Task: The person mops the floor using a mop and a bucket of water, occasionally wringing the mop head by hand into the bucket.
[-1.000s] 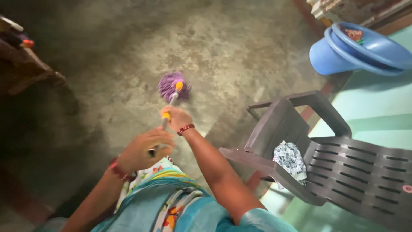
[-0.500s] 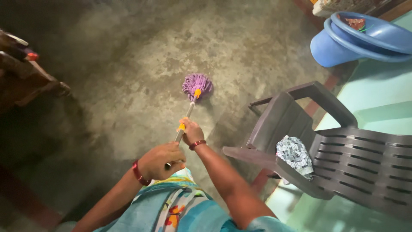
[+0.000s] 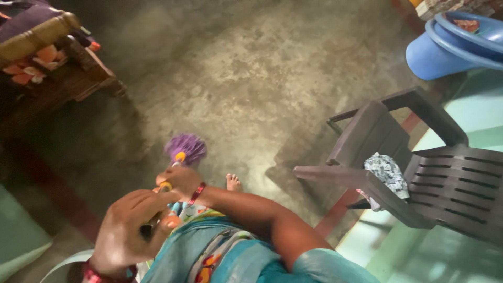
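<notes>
Mottled grey concrete floor (image 3: 251, 78) fills the room, darker toward the wooden furniture with a patterned cushion (image 3: 47, 63) at the far left of the chair. One mop (image 3: 175, 162) is in hand: its head is a round tuft of purple strands with a yellow collar, resting on the floor well to the left of the one dark brown plastic chair (image 3: 419, 173); its thin shaft carries a second yellow band lower down. Two hands hold it. The right hand (image 3: 181, 181), wearing a red bangle, has its fingers closed around the shaft just below the head. The left hand (image 3: 131, 230), nearer the camera, has its fingers (image 3: 157, 207) curled shut over the shaft's end. One crumpled patterned cloth (image 3: 387, 173) lies on the chair's seat. Two blue plastic tubs (image 3: 450, 47), nested, stand beyond the chair. One bare foot (image 3: 233, 183) shows on the floor between mop and chair.
</notes>
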